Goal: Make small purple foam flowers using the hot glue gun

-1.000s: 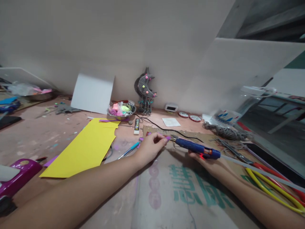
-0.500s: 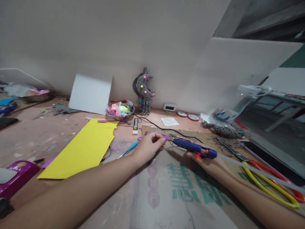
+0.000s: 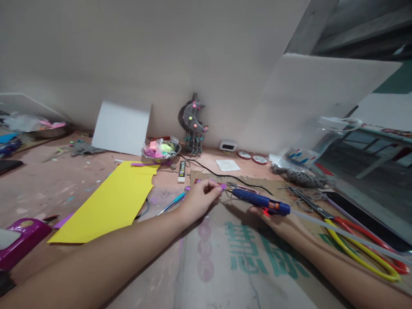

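Glue gun (image 3: 260,201): held from below by right hand (image 3: 268,218), nozzle (image 3: 229,189) pointing left, apparently for aim | left hand (image 3: 202,200): pinching purple piece (image 3: 223,187) at gun's nozzle, presumably for steadiness | cardboard (image 3: 225,279): under gun, likely shielding table (image 3: 35,189)

Bare left forearm (image 3: 128,253) ran in from lower left, wrist (image 3: 180,216) near straight, bare left hand (image 3: 199,201) back-up with thumb (image 3: 214,194) and index finger (image 3: 210,183) in a pinch aimed right. Bare right forearm (image 3: 322,255) angled in from lower right, bare right hand (image 3: 272,222) slightly lower, curled in a grip, most digits hidden. Hands were near each other, not touching.
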